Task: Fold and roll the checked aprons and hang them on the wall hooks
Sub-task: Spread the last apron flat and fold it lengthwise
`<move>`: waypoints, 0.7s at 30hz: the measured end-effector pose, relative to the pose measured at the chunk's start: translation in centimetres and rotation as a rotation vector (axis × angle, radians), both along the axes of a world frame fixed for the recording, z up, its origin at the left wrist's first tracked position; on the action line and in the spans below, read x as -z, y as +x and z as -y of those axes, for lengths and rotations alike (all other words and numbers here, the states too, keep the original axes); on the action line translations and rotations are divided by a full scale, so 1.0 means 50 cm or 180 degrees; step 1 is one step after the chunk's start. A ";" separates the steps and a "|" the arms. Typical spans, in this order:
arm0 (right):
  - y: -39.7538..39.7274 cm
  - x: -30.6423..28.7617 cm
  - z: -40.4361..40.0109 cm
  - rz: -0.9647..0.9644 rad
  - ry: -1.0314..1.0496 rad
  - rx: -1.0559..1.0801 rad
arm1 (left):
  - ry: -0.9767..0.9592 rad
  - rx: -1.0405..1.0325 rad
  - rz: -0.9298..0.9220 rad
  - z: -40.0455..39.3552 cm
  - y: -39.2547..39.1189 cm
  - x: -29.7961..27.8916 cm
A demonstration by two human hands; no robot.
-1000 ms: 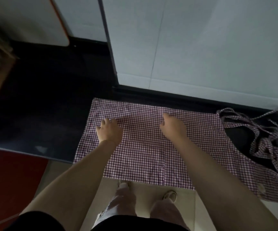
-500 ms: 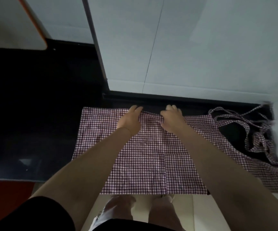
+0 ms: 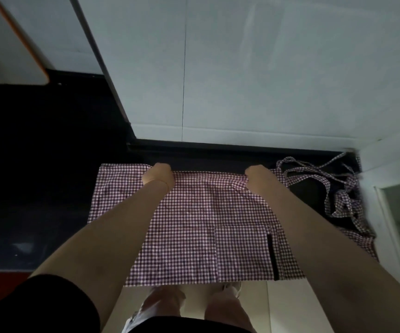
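A purple-and-white checked apron (image 3: 194, 227) lies spread flat on a dark counter (image 3: 38, 188), its near edge hanging over the front. A pocket with a dark strip (image 3: 272, 255) shows at the near right. The apron's straps (image 3: 338, 188) lie tangled at the right end. My left hand (image 3: 158, 175) grips the far edge of the cloth left of centre, fingers curled over it. My right hand (image 3: 257, 177) pinches the far edge further right, where the fabric bunches slightly.
A pale tiled wall (image 3: 242, 80) rises right behind the counter. A white board with an orange rim (image 3: 14, 56) leans at the far left. A white frame (image 3: 391, 212) bounds the right end. My legs and shoes (image 3: 232, 288) stand below the counter edge.
Both hands slid from the middle of the apron up to its far edge, then spread apart along it and closed on the cloth. The view shifted, so the pocket now shows.
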State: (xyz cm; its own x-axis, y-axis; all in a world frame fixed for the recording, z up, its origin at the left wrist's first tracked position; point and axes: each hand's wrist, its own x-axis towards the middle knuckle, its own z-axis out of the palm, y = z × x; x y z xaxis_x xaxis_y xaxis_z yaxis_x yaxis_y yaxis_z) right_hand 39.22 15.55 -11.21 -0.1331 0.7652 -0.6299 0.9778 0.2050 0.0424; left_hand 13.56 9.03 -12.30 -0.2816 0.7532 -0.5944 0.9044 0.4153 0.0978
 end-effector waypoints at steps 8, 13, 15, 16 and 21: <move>0.057 -0.068 -0.014 -0.0677 0.1310 0.0392 | 0.1137 -0.0780 0.0173 0.001 0.001 -0.041; 0.063 -0.098 -0.010 -0.0972 0.2336 0.0334 | 0.2181 -0.0792 0.0160 0.008 0.015 -0.071; 0.070 -0.092 0.017 -0.0970 0.2397 0.0257 | 0.2127 -0.0773 0.0145 0.035 0.022 -0.064; 0.074 -0.088 0.037 -0.0942 0.2371 0.0256 | 0.2073 -0.0753 0.0120 0.056 0.025 -0.057; 0.084 -0.040 0.140 -0.0762 0.1989 0.0291 | 0.1297 -0.0743 -0.0033 0.150 0.039 -0.003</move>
State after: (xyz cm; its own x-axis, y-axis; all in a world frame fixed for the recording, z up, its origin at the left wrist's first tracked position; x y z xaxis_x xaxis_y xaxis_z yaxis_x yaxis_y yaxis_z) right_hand 43.45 8.57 -9.20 -0.1314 0.9910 -0.0264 0.9873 0.1284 -0.0939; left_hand 15.51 1.53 -12.15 -0.4757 0.8404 -0.2595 0.7931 0.5374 0.2866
